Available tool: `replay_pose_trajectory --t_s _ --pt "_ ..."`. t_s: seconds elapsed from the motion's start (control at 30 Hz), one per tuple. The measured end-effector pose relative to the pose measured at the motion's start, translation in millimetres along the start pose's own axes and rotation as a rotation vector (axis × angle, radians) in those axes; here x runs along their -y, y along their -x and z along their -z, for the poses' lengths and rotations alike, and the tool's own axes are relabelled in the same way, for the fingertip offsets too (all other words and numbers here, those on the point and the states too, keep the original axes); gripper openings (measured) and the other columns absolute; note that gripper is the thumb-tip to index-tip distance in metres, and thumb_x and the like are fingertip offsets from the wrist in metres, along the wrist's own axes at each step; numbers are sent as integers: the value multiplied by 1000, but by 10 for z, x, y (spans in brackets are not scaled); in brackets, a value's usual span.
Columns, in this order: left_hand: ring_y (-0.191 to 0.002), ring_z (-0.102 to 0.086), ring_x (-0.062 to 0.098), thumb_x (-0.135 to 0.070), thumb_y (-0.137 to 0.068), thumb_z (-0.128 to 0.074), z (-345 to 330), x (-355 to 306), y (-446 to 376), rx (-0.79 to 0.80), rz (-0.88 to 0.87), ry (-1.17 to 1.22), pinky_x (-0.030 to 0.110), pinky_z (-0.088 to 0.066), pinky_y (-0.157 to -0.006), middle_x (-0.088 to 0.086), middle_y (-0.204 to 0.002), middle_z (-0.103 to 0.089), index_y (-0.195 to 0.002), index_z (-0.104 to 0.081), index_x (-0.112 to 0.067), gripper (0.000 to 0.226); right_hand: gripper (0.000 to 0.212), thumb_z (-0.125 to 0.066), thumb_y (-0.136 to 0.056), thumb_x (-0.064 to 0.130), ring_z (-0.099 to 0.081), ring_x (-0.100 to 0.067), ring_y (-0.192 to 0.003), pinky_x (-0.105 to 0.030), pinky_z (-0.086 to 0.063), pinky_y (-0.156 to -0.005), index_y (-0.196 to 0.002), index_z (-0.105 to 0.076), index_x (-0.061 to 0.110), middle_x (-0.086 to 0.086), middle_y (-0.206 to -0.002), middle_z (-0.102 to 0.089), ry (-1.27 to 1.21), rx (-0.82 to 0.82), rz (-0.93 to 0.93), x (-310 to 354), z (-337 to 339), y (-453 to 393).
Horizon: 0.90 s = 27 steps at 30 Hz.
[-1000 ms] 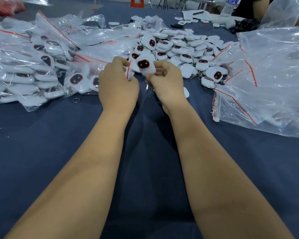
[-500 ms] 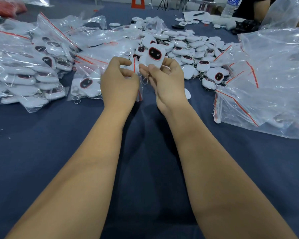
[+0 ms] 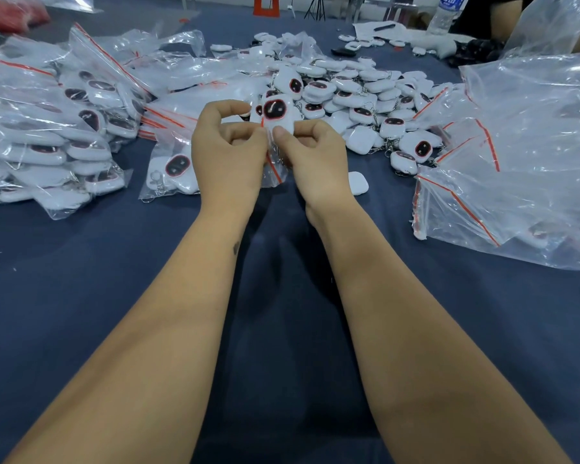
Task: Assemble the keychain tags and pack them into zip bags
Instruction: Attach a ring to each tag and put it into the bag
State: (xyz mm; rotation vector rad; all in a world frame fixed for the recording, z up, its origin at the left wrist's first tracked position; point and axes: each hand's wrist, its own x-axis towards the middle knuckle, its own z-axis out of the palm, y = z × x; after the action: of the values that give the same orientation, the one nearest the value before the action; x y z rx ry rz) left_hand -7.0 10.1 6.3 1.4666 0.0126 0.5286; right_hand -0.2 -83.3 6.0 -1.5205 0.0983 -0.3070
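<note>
A dark blue worktop (image 3: 81,296) fills my view, its far half crowded with plastic and white tags. Above its middle, my left hand (image 3: 230,155) and right hand (image 3: 312,159) meet, fingers curled: both pinch a small clear zip bag (image 3: 275,162) with a red seal strip, and the right thumb presses a white keychain tag (image 3: 277,113) with a dark, red-rimmed oval face at the bag's mouth. Whether the tag is partly inside I cannot tell. Just left of the hands lies a packed bag (image 3: 173,172) holding one tag and its ring. A lone white tag (image 3: 359,187) lies just right of my right wrist. Behind the hands rises a heap of loose tags (image 3: 359,95). Filled bags (image 3: 47,135) pile at the left, large crumpled clear bags (image 3: 523,155) at the right. A water bottle (image 3: 446,11) stands far back; its blue label is unreadable.
</note>
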Motion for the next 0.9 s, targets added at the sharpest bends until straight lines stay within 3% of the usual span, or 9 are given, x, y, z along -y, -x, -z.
replay_pose_trajectory --t_s 0.1,0.17,0.3,0.4,0.53,0.63,0.73,0.8,0.9 --pt "-58 -59 7 -2 -83 -61 4 -25 1 -56 -33 28 24 -54 -59 -5 -73 -68 -91 -56 -26 26 23 -69 -87 16 -53 -8 -66 -24 -46 -69 -67 -57 22 8 -67 -59 237 -11 100 0 8 -3" --pt "-54 -55 2 -1 -83 -59 0 -51 12 -89 -100 9 18 -46 -53 -7 -74 -64 -89 -56 -25 25 31 -67 -85 15 -47 -12 -64 -27 -42 -67 -56 -56 19 5 -58 -53 396 38 174 -16 11 -17" --pt "-63 -54 -1 -2 -82 -56 -25 -61 66 -45 -240 -108 16 -47 -64 -14 -80 -61 -85 -55 -31 30 47 -56 -90 15 -44 -21 -86 -30 -36 -76 -44 -50 24 4 -75 -46 586 190 192 -53 -39 -14" --pt "-66 -54 -1 -5 -82 -55 -26 -23 76 -3 -279 -205 16 -48 -68 -16 -80 -62 -87 -58 -31 26 36 -53 -95 24 -40 -20 -100 -32 -34 -85 -59 -48 26 4 -95 -43 763 218 210 -85 -27 -7" --pt "-79 -59 3 -15 -86 -53 -27 54 42 127 -246 -440 19 -48 -73 -15 -92 -65 -93 -60 -30 19 33 -49 -90 14 -41 -26 -85 -32 -28 -77 -62 -56 29 1 -80 -50 765 78 276 -12 41 -15" --pt "-100 -58 19 -17 -86 -55 -34 112 5 179 -286 -685 30 -44 -77 -4 -102 -66 -103 -65 -22 20 30 -47 -80 14 -42 -26 -114 -37 -23 -92 -103 -63 25 -1 -114 -56 1061 -143 190 18 124 -18" --pt "-115 -43 26 -15 -82 -57 -42 178 1 228 -329 -907 23 -27 -79 5 -112 -57 -108 -66 -15 27 36 -46 -82 18 -31 -31 -127 -51 -24 -106 -117 -52 18 -8 -130 -44 1221 -159 -23 6 200 -7" --pt "-119 -37 29 -8 -80 -57 0 200 -9 197 -310 -1012 24 -26 -83 9 -119 -49 -109 -67 -13 31 36 -47 -84 17 -33 -31 -127 -50 -27 -104 -120 -49 16 -9 -131 -42 1202 -125 -79 -1 213 -24" --pt "-123 -34 33 4 -73 -52 91 194 -64 37 -272 -1046 23 -26 -92 14 -131 -41 -112 -64 -11 43 41 -54 -83 10 -44 -27 -116 -40 -34 -92 -123 -45 13 -7 -125 -43 1043 -118 43 -23 237 -59"
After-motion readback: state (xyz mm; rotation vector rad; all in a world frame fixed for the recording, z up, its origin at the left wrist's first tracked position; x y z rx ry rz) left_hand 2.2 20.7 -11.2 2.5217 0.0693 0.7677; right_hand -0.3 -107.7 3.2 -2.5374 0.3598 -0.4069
